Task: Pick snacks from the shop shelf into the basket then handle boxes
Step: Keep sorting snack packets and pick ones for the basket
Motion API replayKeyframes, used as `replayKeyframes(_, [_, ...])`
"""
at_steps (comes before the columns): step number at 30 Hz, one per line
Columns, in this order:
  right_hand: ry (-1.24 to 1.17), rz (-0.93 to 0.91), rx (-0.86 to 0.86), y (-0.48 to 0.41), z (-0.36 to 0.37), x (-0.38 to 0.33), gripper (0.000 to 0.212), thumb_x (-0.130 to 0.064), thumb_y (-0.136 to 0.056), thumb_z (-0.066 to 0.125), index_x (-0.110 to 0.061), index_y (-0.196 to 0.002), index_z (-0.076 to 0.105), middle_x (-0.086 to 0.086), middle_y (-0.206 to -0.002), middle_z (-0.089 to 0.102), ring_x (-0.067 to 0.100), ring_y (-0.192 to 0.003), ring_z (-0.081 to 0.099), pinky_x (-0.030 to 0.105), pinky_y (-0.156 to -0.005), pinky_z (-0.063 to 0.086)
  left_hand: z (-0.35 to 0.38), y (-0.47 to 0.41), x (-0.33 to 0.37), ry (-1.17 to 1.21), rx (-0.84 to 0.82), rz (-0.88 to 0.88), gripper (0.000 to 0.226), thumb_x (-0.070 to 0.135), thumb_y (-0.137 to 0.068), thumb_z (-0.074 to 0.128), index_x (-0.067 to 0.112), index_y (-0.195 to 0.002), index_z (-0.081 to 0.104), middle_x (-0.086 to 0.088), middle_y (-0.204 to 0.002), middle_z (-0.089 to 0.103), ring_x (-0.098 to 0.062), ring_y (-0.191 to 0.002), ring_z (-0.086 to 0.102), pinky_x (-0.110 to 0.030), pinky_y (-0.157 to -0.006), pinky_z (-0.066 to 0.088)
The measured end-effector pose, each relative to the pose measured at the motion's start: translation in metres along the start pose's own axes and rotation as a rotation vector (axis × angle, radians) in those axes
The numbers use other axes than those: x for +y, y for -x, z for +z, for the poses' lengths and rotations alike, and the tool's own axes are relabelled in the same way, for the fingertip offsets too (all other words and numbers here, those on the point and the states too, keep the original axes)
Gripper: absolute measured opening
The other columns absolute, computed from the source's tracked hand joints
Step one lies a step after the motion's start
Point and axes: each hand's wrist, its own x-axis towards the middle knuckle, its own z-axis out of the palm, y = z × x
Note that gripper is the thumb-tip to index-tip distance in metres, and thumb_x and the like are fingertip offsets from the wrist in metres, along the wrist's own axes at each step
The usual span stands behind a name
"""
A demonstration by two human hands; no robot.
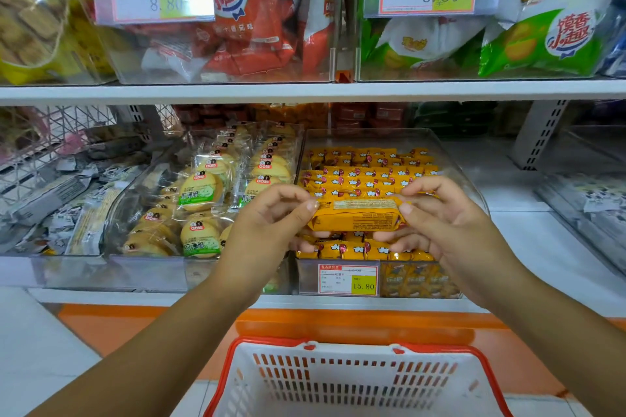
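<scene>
Over the bin [372,139] of yellow packs [366,176], one pack [355,217] between pinching left hand [267,227] and right hand [443,217].

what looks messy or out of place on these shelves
Only the far-left tray: its grey and white packets lie heaped at all angles, while the yellow packets in the right tray sit in neat rows. The held packet, pinched between left hand and right hand, looks intact.

A shop: stocked shelves, price tags [347,279] (15.80).
</scene>
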Motion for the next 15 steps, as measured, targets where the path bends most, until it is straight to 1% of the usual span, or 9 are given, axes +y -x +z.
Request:
replayKeyframes(1, [0.000, 0.000, -0.002, 0.0001, -0.0002, 0.0000, 0.011, -0.011, -0.090, 0.059, -0.011, -0.101, 0.059, 0.007, -0.104, 0.070, 0.037, -0.083, 0.074, 0.027, -0.062, 0.060, 0.0001, 0.0001, -0.0018, -0.012, 0.009, -0.002, 0.012, 0.017, -0.087, 0.063, 0.010, -0.097, 0.064, -0.008, -0.086, 0.075, -0.028, -0.078, 0.074, -0.023, -0.052, 0.054])
replayKeyframes(3, [-0.008, 0.018, -0.023, -0.0003, -0.0026, 0.0011, 0.022, -0.018, -0.083, 0.061, -0.008, -0.103, 0.062, 0.014, -0.100, 0.071, 0.035, -0.085, 0.074, 0.029, -0.066, 0.061, -0.0002, 0.0001, -0.0031, -0.012, 0.011, -0.010, 0.018, 0.022, -0.083, 0.064, 0.012, -0.098, 0.069, -0.007, -0.085, 0.076, -0.026, -0.080, 0.075, -0.023, -0.056, 0.057])
replayKeyframes(5, [-0.013, 0.043, -0.049, -0.0006, -0.0042, 0.0020, 0.035, -0.020, -0.077, 0.064, -0.007, -0.109, 0.061, 0.019, -0.107, 0.071, 0.035, -0.089, 0.074, 0.031, -0.072, 0.062, -0.0018, -0.0003, -0.0020, -0.008, -0.015, -0.030, 0.027, 0.021, -0.078, 0.068, 0.015, -0.105, 0.070, -0.005, -0.092, 0.077, -0.023, -0.085, 0.075, -0.024, -0.060, 0.058])
replayKeyframes(7, [0.005, 0.046, -0.055, -0.0014, -0.0053, 0.0036, 0.041, -0.017, -0.074, 0.067, -0.008, -0.113, 0.060, 0.017, -0.115, 0.068, 0.033, -0.090, 0.074, 0.031, -0.075, 0.061, -0.0032, -0.0011, -0.0012, -0.011, -0.042, -0.054, 0.031, 0.009, -0.080, 0.070, 0.016, -0.111, 0.068, -0.004, -0.097, 0.077, -0.021, -0.088, 0.075, -0.023, -0.063, 0.058])
replayKeyframes(8, [0.021, 0.044, -0.052, -0.0019, -0.0055, 0.0042, 0.042, -0.017, -0.073, 0.068, -0.008, -0.114, 0.060, 0.016, -0.116, 0.068, 0.033, -0.090, 0.074, 0.030, -0.075, 0.061, -0.0035, -0.0012, -0.0013, -0.013, -0.046, -0.063, 0.032, 0.003, -0.083, 0.069, 0.015, -0.112, 0.067, -0.004, -0.097, 0.077, -0.020, -0.088, 0.075, -0.022, -0.064, 0.058])
replayKeyframes(9, [0.039, 0.041, -0.044, -0.0024, -0.0053, 0.0048, 0.043, -0.018, -0.073, 0.067, -0.008, -0.114, 0.060, 0.016, -0.112, 0.070, 0.031, -0.090, 0.074, 0.030, -0.075, 0.062, -0.0036, -0.0015, -0.0023, -0.018, -0.046, -0.067, 0.032, -0.001, -0.085, 0.067, 0.014, -0.113, 0.067, -0.004, -0.097, 0.077, -0.019, -0.088, 0.075, -0.022, -0.064, 0.058])
replayKeyframes(11, [0.070, 0.030, -0.026, -0.0034, -0.0047, 0.0050, 0.041, -0.022, -0.075, 0.066, -0.008, -0.113, 0.060, 0.015, -0.098, 0.074, 0.030, -0.088, 0.075, 0.033, -0.077, 0.062, -0.0031, -0.0018, -0.0044, -0.035, -0.046, -0.068, 0.029, -0.001, -0.089, 0.063, 0.014, -0.113, 0.067, -0.006, -0.095, 0.077, -0.018, -0.085, 0.075, -0.021, -0.063, 0.057])
replayKeyframes(13, [0.090, 0.020, -0.006, -0.0041, -0.0045, 0.0044, 0.039, -0.026, -0.077, 0.065, -0.008, -0.111, 0.060, 0.013, -0.090, 0.075, 0.030, -0.087, 0.075, 0.036, -0.078, 0.061, -0.0021, -0.0022, -0.0070, -0.069, -0.047, -0.063, 0.025, 0.004, -0.091, 0.062, 0.015, -0.113, 0.067, -0.007, -0.091, 0.077, -0.019, -0.081, 0.074, -0.022, -0.061, 0.057])
replayKeyframes(15, [0.101, 0.022, 0.002, -0.0042, -0.0054, 0.0046, 0.039, -0.030, -0.075, 0.066, -0.008, -0.106, 0.060, 0.008, -0.087, 0.075, 0.029, -0.085, 0.075, 0.037, -0.077, 0.061, -0.0009, -0.0023, -0.0092, -0.127, -0.054, -0.054, 0.019, 0.010, -0.093, 0.060, 0.017, -0.109, 0.067, -0.005, -0.083, 0.076, -0.020, -0.077, 0.074, -0.023, -0.060, 0.058])
